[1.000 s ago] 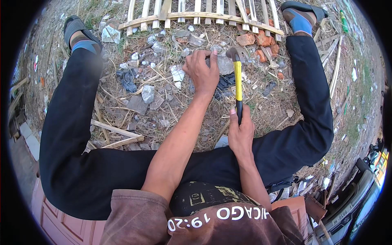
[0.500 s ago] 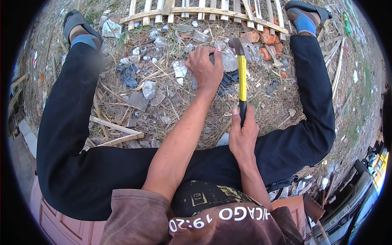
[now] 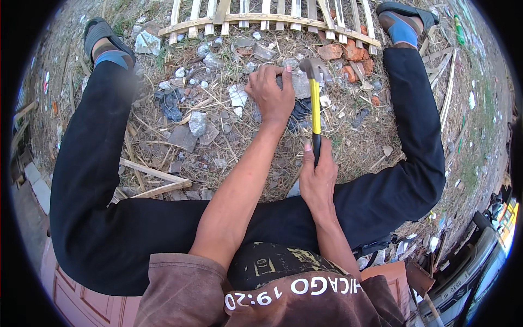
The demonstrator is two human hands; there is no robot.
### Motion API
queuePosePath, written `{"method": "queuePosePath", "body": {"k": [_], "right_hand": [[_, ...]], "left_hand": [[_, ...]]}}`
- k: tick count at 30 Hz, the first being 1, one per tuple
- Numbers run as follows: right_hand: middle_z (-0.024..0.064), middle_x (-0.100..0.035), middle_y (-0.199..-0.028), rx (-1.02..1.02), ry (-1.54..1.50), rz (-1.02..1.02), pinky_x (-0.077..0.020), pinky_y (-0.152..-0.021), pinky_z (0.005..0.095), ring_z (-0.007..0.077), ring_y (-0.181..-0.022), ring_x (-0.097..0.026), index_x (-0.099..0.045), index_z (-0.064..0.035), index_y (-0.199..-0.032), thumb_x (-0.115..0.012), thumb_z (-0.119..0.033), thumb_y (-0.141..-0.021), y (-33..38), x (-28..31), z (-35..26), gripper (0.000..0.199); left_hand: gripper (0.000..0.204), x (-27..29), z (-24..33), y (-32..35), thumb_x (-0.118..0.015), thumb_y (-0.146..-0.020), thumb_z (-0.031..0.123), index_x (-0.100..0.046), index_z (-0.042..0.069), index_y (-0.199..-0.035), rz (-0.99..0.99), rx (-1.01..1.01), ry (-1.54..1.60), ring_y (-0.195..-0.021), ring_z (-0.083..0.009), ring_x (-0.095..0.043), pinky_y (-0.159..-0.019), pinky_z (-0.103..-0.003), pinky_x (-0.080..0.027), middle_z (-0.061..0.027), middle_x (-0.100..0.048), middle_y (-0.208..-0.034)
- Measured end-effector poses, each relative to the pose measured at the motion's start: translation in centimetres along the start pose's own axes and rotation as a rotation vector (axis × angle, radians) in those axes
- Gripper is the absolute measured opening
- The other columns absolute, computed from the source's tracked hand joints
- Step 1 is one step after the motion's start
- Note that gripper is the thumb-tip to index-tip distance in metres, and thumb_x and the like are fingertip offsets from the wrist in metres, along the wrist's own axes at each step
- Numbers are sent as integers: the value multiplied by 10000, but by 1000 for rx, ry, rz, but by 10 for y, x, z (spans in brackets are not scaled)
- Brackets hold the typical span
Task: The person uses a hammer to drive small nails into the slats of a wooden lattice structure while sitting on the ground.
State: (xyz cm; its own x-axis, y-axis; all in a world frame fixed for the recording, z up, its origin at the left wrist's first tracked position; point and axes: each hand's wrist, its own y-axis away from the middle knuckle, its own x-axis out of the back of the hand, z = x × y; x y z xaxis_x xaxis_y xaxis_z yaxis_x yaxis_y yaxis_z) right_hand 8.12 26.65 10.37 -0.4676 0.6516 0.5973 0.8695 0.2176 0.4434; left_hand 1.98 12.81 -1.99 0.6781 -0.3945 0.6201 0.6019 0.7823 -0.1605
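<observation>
A claw hammer (image 3: 315,106) with a yellow and black handle is gripped near its lower end by my right hand (image 3: 318,180). Its grey steel head is up beside my left hand (image 3: 271,95), over a grey stone block (image 3: 301,84). The fingers of my left hand curl downward by the block's left side, thumb pointing away from me. What they pinch, if anything, is hidden by the hand. Dark crumpled cloth or plastic (image 3: 301,111) lies just below the block.
Beyond my hands lies a slatted wooden frame (image 3: 245,17), with broken orange bricks (image 3: 354,52) near its right end. A grey stone (image 3: 198,123), crumpled dark plastic (image 3: 170,103) and joined wooden strips (image 3: 163,182) lie to the left. My legs spread around this rubble-strewn ground.
The hammer and my right hand have shifted slightly left, bringing the head closer to my left hand. My left hand stays nearly where it was, its fingers still curled.
</observation>
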Motion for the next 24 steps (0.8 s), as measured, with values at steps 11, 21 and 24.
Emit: {"method": "queuePosePath", "body": {"k": [11,21,24], "right_hand": [[245,-587,-685,41,-15,8,-429,-557,524,476,-624,-609,-488,-27,-1199,-535,-160,-1022,0,11,-19,227],[226,-573,-664,37,-17,15,-433,-539,495,453,-610,-606,-498,-21,-1207,-532,-168,-1026,3,7,-16,236],[196,-569,-660,67,-35,46,-431,-531,476,393,-586,-618,-504,-19,-1200,-534,-197,-1031,1,10,-17,247]], "left_hand": [[224,-3,-5,0,-666,-938,322,-630,105,-893,39,-43,-4,-963,-247,-522,-910,-428,-305,-12,-618,-914],[225,0,-6,4,-642,-942,337,-632,115,-905,20,-42,2,-987,-258,-509,-889,-439,-304,-25,-618,-939],[213,0,-4,2,-659,-935,323,-633,114,-904,12,-23,14,-976,-254,-508,-883,-433,-303,-17,-618,-931]]}}
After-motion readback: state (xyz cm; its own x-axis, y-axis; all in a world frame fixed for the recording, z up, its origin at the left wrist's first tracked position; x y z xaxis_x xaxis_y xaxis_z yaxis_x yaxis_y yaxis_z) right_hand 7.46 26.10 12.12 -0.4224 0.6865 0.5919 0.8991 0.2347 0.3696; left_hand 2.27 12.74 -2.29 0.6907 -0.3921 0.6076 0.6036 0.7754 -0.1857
